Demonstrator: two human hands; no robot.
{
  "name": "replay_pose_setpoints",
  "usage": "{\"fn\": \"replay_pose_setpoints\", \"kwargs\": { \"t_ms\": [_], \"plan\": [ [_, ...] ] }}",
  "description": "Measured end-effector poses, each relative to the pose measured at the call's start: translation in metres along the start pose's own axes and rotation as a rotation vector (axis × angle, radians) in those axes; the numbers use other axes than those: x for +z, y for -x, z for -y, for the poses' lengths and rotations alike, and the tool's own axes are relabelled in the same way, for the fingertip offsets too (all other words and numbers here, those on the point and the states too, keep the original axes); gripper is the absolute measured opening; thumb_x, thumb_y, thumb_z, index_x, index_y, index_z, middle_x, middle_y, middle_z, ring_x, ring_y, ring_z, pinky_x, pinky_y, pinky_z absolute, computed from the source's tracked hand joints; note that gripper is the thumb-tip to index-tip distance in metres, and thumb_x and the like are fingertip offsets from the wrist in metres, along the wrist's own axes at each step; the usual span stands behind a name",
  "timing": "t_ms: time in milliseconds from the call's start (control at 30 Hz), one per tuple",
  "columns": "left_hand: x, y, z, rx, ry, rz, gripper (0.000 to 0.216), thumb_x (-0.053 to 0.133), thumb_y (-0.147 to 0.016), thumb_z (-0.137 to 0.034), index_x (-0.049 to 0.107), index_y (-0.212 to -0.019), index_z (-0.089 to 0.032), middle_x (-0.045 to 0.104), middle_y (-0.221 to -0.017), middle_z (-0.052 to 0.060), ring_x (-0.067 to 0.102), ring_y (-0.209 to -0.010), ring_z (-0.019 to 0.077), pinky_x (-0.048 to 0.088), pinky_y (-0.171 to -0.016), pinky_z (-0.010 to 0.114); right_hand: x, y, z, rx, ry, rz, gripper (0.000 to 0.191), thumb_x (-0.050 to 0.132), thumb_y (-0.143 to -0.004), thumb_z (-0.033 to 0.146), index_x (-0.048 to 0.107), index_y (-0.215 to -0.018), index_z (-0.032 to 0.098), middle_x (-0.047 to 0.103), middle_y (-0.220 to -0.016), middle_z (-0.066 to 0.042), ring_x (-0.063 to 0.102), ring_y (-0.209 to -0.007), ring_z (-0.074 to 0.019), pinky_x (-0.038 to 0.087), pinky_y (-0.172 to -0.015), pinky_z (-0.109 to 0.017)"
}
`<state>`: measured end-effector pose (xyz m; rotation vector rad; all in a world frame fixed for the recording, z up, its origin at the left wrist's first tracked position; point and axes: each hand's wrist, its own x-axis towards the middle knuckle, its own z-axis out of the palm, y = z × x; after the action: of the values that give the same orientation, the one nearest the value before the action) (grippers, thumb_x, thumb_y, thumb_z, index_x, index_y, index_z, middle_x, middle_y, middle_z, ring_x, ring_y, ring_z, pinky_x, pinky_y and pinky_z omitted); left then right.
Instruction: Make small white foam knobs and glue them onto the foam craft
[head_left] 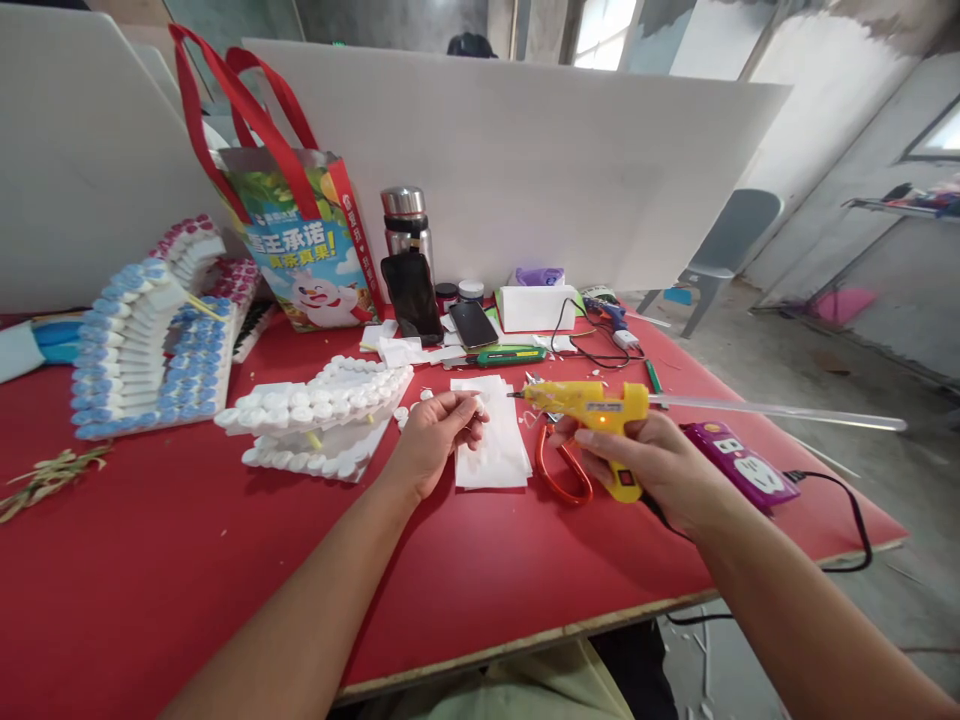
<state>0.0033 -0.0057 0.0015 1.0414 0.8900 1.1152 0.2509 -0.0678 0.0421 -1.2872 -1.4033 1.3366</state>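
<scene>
My right hand [637, 455] is wrapped round a yellow hot glue gun [581, 398], its nozzle pointing left and a long clear glue stick [780, 409] coming out of its back. Left of the nozzle, my left hand [444, 432] pinches a small white piece [480, 402], mostly hidden by the fingers. Both hands are above or beside a stack of white paper [491, 450]. Red-handled pliers [564, 480] lie under the glue gun. Beside my left hand stands a white model edged with round white pieces [315, 400]; a few loose white discs [403, 415] lie near it.
Blue and white models [157, 350] and a shopping bag [300, 240] stand at the left. Behind the paper are a green utility knife [510, 356], phones [411, 298], a steel flask [405, 215] and a white box [536, 308]. A purple power strip [742, 468] sits at right.
</scene>
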Motion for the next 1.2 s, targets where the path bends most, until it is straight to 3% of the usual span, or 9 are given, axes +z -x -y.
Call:
{"fn": "replay_pose_setpoints", "kwargs": {
  "t_ms": [333,733,1033,1200],
  "plan": [
    [0.0,0.003,0.003,0.015,-0.039,0.032,0.03,0.08,-0.08,-0.04,0.072,-0.09,-0.013,0.067,-0.081,0.005,0.057,-0.063,0.0104,0.047,-0.057,0.025,0.015,-0.005,0.0,0.007,0.114,0.048,0.046,0.064,-0.091,0.056,0.056,-0.063,0.02,0.057,-0.063,-0.002,0.049,-0.059,-0.0145,0.038,-0.058,-0.029],
    [0.002,0.003,0.002,0.009,0.007,0.072,0.035,0.081,-0.08,-0.04,0.073,-0.098,-0.011,0.068,-0.081,0.006,0.058,-0.063,0.0109,0.047,-0.058,0.026,0.023,-0.008,-0.005,-0.004,0.219,0.05,0.049,0.057,-0.094,0.054,0.053,-0.06,0.02,0.056,-0.062,-0.003,0.049,-0.059,-0.0149,0.038,-0.06,-0.031],
    [0.004,0.005,-0.001,-0.017,0.016,0.056,0.033,0.082,-0.08,-0.037,0.074,-0.095,-0.01,0.067,-0.08,0.005,0.056,-0.063,0.0095,0.047,-0.057,0.023,0.031,-0.004,-0.02,-0.079,0.499,-0.097,0.049,0.053,-0.096,0.056,0.04,-0.064,0.021,0.04,-0.061,0.002,0.035,-0.055,-0.0125,0.027,-0.052,-0.029],
    [0.004,0.003,0.0,-0.014,0.005,0.07,0.027,0.079,-0.083,-0.034,0.074,-0.094,-0.01,0.067,-0.08,0.005,0.056,-0.062,0.0087,0.047,-0.058,0.022,0.031,-0.002,-0.017,-0.169,0.586,-0.084,0.044,0.052,-0.097,0.054,0.044,-0.069,0.021,0.047,-0.069,-0.001,0.04,-0.062,-0.014,0.03,-0.054,-0.028]
  ]
}}
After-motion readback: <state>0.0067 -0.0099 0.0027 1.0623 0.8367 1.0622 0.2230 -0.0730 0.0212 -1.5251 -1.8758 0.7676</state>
